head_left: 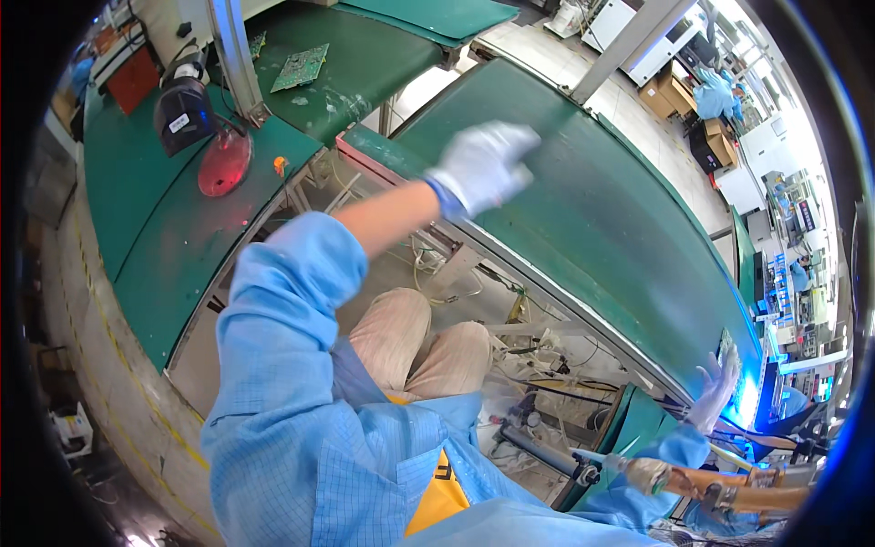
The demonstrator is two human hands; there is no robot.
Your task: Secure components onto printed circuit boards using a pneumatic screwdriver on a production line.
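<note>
My left hand (485,169), in a white glove with a blue cuff, is over the dark green conveyor belt (583,219), smeared by motion. Its fingers look stretched out with the thumb apart, and nothing shows in them. Far to the right, my right hand (715,392), also gloved in white, has its fingers spread near the belt's right end. Just beyond those fingertips is a small grey-green piece like a circuit board (726,343); whether they touch it I cannot tell. A green circuit board (301,68) lies on another green belt (365,64) at the far left.
A black device (183,114) stands on the left green table (173,237), beside a red glowing disc (225,164). A metal post (234,59) rises behind it. Tan tubular equipment (729,488) sits at lower right. Cables (556,365) hang beneath the belt frame. Blue light (749,401) glows beside my right hand.
</note>
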